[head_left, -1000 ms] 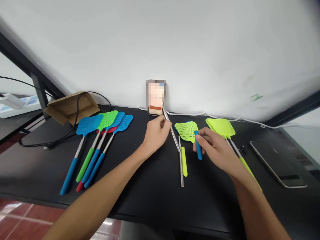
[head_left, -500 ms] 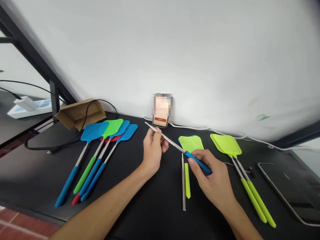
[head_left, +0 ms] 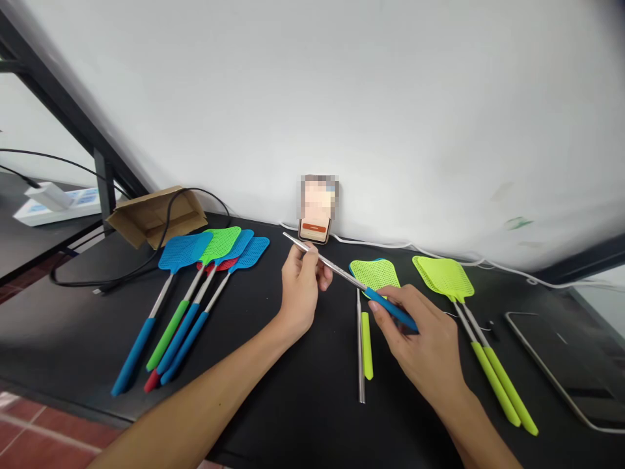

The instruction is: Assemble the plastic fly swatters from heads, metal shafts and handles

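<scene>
Both hands hold a fly swatter handle: a thin metal rod (head_left: pixel 342 271) with a blue grip (head_left: pixel 394 311) on its right end. My left hand (head_left: pixel 299 286) is closed around the rod near its bare far end. My right hand (head_left: pixel 430 345) pinches the blue grip between thumb and fingers. Below the handle lie a loose metal rod (head_left: pixel 361 365) and a yellow-green grip (head_left: pixel 367 352), side by side. Behind them a yellow-green swatter head (head_left: pixel 374 277) rests over a blue one that is mostly hidden.
Several blue, green and red fly swatters (head_left: pixel 183 253) lie at the left, two yellow-green ones (head_left: pixel 446 277) at the right. A phone (head_left: pixel 315 229) leans against the wall. Also on the black table (head_left: pixel 293 404) are a cardboard box (head_left: pixel 151 218), cables and a dark tablet-like device (head_left: pixel 561 371).
The view has shifted slightly. Both hands keep the same hold on the handle, with the right hand and blue grip a little farther right.
</scene>
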